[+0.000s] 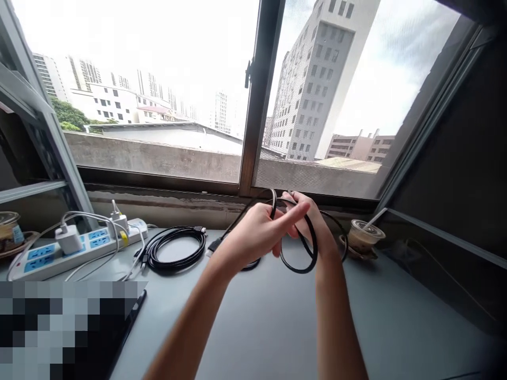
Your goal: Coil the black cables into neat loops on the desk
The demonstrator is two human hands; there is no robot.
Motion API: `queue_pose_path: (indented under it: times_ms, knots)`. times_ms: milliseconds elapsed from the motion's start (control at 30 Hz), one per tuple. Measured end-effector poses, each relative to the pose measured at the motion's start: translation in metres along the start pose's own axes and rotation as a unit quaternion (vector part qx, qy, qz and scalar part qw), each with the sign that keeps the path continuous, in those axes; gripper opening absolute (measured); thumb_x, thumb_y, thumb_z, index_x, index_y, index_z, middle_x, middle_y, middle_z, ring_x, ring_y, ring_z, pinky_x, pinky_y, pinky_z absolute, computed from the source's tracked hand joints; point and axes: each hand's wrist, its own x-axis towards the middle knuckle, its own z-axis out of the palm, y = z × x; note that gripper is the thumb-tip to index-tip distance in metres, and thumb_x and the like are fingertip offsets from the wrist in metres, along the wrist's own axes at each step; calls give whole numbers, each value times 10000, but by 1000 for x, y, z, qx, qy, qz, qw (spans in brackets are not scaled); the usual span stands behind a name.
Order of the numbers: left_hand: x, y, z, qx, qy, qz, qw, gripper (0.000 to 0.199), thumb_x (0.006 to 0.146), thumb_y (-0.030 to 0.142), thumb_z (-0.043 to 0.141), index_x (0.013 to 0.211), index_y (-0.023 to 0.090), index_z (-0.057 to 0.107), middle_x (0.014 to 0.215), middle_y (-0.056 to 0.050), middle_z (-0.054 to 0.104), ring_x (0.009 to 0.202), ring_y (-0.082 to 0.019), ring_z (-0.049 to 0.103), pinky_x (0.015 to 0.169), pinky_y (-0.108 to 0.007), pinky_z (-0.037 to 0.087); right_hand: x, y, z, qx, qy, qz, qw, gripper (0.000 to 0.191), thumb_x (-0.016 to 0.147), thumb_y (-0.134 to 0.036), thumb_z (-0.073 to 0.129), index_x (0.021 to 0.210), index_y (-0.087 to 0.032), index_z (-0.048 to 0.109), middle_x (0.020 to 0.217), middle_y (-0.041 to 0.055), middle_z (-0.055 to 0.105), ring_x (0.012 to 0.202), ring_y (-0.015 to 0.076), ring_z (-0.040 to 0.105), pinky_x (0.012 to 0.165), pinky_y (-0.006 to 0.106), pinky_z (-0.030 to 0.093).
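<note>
- Our left hand [257,232] is reaching in from lower left, fingers curled around a black cable [301,261] held above the grey desk [277,327].
- Our right hand [312,224] is gripping the same loops, forearm rising steeply.
- A second coiled cable [174,250] is lying leftward beside a white power strip [79,250]; an iced drink cup [364,237] is standing to the right.

My left hand [257,232] covers most of my right hand [312,224], so its grip on the black cable [304,258] is hidden. One cable loop runs behind my left wrist, end not visible. Blurred block [67,327] at the desk's [277,327] near left corner, contents unreadable. A bowl [11,232] at the far left edge is cut off. Cup [364,237] near the far right edge: label too small to tell.
</note>
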Motion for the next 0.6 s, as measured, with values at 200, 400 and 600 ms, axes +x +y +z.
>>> queue_pose_path:
  times_ms: [200,400,600]
  knots:
    - [0,-1,17,14,-9,-17,1000,459,716,547,592,504,152,494,353,23,448,316,-43,325,314,-159,211,4,-6,2,12,73,-22,997,295,692,-341,636,932,-182,573,472,-52,503,419,100,465,374,174,328]
    - [12,-2,3,-123,130,33,983,261,807,345,536,627,158,516,357,56,431,269,-41,305,285,-154,195,1,-3,-18,8,65,-40,997,368,751,-413,584,995,-152,671,464,-53,446,337,68,349,259,162,267]
    - [16,-12,-57,-252,393,151,872,250,804,307,534,621,182,418,421,94,324,302,-27,207,267,-152,137,3,23,-61,36,231,-93,968,406,804,-507,535,948,-158,686,425,-70,372,320,53,338,273,140,276]
